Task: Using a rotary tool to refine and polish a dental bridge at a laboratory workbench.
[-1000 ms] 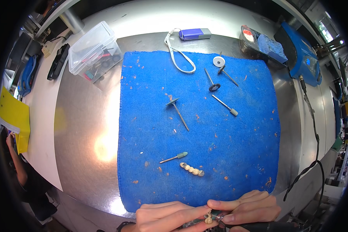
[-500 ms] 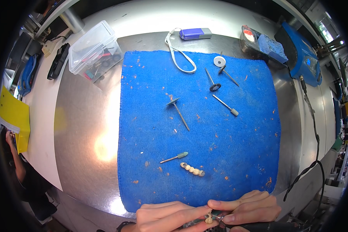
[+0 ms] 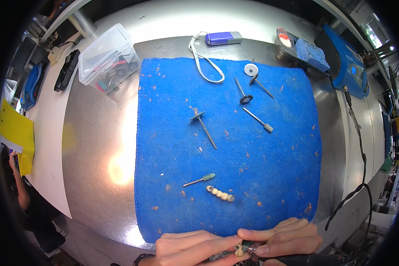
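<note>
Head view: handpiece (image 3: pixel 299 260) crosswise, leftward-pointing.

Left grip (image 3: pixel 190 248)'s pinching a little tooth-coloured piece (image 3: pixel 239 251) by the counter (image 3: pixel 97 155)'s near edge, right grip (image 3: pixel 292 241)'s got a dark handpiece (image 3: pixel 297 260) up to it. Similar strip (image 3: pixel 220 193)'s lying on the blue cloth (image 3: pixel 173 146).

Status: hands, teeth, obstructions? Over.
Left hand pinching short tooth piece. Right hand holding dark rotary tool, tip at piece. Second tooth strip on blue cloth, out of the way.
</note>
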Demonstrator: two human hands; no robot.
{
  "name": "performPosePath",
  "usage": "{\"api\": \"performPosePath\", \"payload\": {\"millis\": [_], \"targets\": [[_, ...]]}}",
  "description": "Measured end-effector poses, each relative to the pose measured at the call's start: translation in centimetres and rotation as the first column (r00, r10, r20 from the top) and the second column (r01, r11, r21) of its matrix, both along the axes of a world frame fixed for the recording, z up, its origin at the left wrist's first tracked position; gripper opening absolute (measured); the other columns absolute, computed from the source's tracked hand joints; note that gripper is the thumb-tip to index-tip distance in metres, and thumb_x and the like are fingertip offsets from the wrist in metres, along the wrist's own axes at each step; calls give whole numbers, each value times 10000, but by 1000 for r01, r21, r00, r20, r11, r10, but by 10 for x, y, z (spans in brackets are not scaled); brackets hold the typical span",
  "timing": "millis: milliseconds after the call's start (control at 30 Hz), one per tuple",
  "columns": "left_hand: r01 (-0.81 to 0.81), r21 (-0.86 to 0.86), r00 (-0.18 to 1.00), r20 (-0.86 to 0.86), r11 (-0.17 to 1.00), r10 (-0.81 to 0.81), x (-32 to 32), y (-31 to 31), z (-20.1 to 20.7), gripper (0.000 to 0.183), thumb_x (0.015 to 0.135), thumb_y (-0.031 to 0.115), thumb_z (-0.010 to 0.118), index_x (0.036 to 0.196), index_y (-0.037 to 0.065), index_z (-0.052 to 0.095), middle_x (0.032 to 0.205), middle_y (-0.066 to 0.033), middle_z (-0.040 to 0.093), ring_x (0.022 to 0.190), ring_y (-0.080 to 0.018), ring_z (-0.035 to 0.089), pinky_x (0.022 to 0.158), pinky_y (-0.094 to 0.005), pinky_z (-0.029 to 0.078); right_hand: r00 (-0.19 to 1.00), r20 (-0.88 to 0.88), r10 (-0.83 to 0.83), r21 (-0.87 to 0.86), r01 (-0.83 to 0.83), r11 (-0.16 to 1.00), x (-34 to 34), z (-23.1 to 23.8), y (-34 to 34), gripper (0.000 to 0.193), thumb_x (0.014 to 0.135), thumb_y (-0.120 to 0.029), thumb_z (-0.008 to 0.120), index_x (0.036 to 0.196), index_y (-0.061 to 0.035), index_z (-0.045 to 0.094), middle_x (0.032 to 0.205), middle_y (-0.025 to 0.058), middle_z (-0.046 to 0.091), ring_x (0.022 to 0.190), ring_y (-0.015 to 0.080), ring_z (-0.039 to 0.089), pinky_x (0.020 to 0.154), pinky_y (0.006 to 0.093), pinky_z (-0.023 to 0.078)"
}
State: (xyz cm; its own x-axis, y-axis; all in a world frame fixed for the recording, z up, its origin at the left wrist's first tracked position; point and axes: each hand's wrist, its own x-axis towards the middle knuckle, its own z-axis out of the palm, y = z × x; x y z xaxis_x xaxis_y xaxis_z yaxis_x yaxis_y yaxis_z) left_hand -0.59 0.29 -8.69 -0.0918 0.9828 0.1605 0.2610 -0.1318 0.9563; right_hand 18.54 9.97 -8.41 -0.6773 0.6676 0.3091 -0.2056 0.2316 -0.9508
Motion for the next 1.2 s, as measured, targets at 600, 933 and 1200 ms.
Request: {"api": "performPosePath", "payload": {"millis": [600, 933, 1200], "targets": [[-37, 56, 999, 38, 998, 35, 1, 4, 1, 347, 756, 33, 867, 1066, -59, 741, 811, -135, 743, 705, -216, 740, 623, -279, 559, 1000, -1, -17, 21, 17, 1000, -1, -1, 1, 210, 915, -105, 710, 1016, 74, 669, 885, 334, 723, 833, 340, 780, 592, 322, 591], [-16, 16, 1000, 26, 1000, 15, 1, 1, 0, 328, 764, 28, 860, 1057, -62, 743, 815, -138, 745, 711, -214, 742, 628, -276, 561, 1000, -12, -24, -2, 24, 1000, -1, -1, -1, 202, 907, -99, 707, 1009, 72, 671, 966, 377, 704, 776, 315, 781, 583, 316, 585], [-16, 0, 1000, 10, 1000, 16, -1, 1, 1, 324, 760, 32, 860, 1048, -64, 746, 815, -136, 745, 708, -215, 741, 627, -282, 562, 1000, -2, 6, 11, -6, 1000, -2, -2, 1, 207, 895, -93, 709, 1010, 73, 669, 982, 388, 697, 717, 286, 775, 569, 307, 579]]}}
